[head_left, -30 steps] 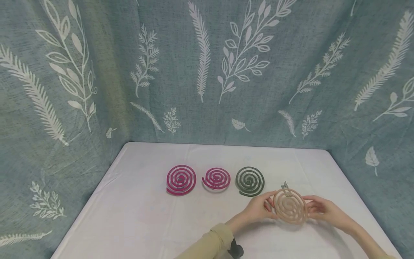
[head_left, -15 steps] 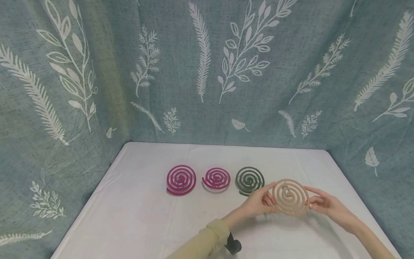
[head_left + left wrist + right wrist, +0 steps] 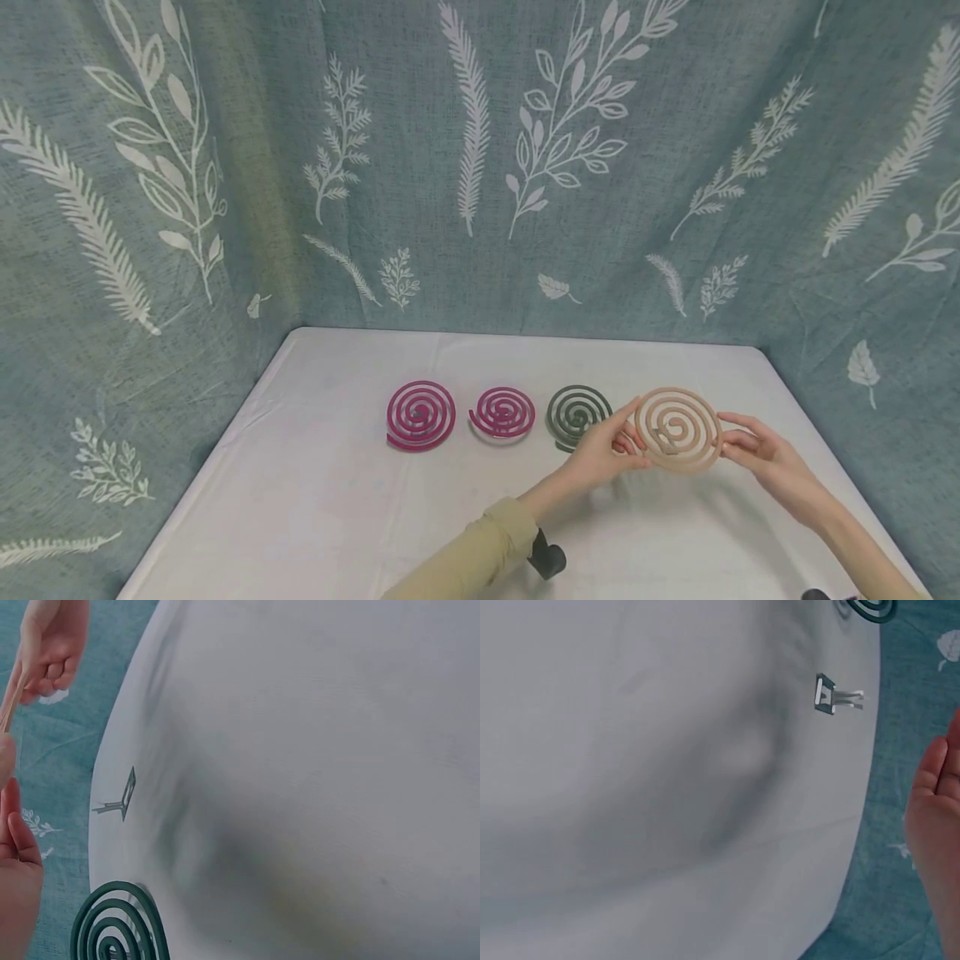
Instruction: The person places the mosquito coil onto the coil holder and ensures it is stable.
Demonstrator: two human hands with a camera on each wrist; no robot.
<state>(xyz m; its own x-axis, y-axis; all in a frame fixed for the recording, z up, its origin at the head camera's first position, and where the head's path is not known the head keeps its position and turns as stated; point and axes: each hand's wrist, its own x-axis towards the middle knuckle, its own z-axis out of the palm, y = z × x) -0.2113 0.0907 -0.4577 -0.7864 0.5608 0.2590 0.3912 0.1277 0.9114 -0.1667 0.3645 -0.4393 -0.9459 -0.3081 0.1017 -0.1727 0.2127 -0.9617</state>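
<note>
A tan mosquito coil point(image 3: 677, 429) is held level above the table between both hands. My left hand point(image 3: 606, 450) pinches its left edge, thumb below and fingers above. On the opposite edge, my right hand point(image 3: 772, 458) grips it between thumb and fingers. Through the coil's gaps shows a small metal coil stand, standing on the table with its prongs up; both wrist views show this stand point(image 3: 126, 796) bare. In the right wrist view my right hand point(image 3: 937, 817) is cut off at the edge, and the tan coil is out of sight.
Left of the hands, a dark green mosquito coil point(image 3: 577, 417) and two magenta coils, one at the middle point(image 3: 503, 412) and one farther left point(image 3: 420, 414), sit raised on the white table point(image 3: 315, 500). A patterned blue-green curtain point(image 3: 480, 275) surrounds the table's back and sides.
Both hands have raised the tan coil and carried it away from the body, over the metal stand. It has turned from tilted to flatter. The other coils have stayed in place.
</note>
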